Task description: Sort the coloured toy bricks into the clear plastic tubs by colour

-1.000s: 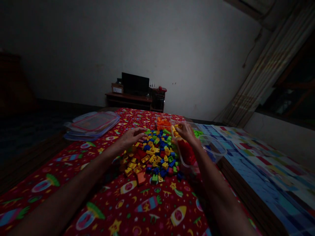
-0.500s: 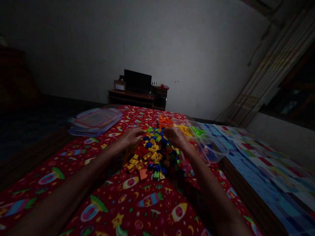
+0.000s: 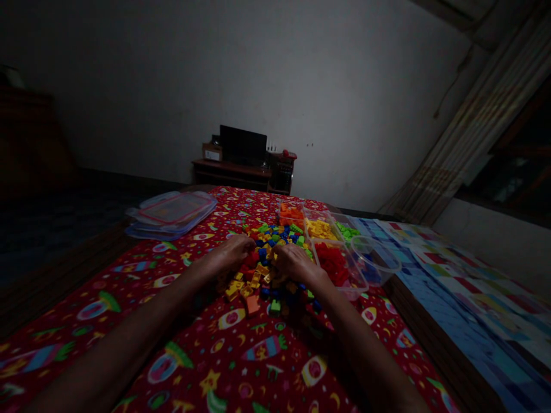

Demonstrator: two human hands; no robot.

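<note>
A heap of mixed toy building bricks [image 3: 259, 275] in red, yellow, blue, green and orange lies on a red patterned cloth [image 3: 241, 367]. My left hand [image 3: 238, 250] is at the heap's left side, its fingers curled down near red bricks. On the right side, my right hand [image 3: 295, 261] reaches into the heap with bent fingers pointing down and left, close to yellow bricks. Both hands look closed, but dim light and the bricks hide what the fingertips hold. A peach-coloured brick [image 3: 252, 305] lies at the heap's near edge.
Clear boxes right of the heap hold orange bricks [image 3: 291, 214], yellow bricks [image 3: 321, 229], green bricks [image 3: 346, 231], red bricks [image 3: 331, 264] and blue pieces [image 3: 371, 271]. Stacked clear lids [image 3: 174, 209] lie at the left. A desk with a monitor [image 3: 243, 146] stands by the wall.
My right hand has moved down and left, away from the boxes and into the heap, uncovering the red bricks' box. My left hand has dropped slightly lower at the heap's left side.
</note>
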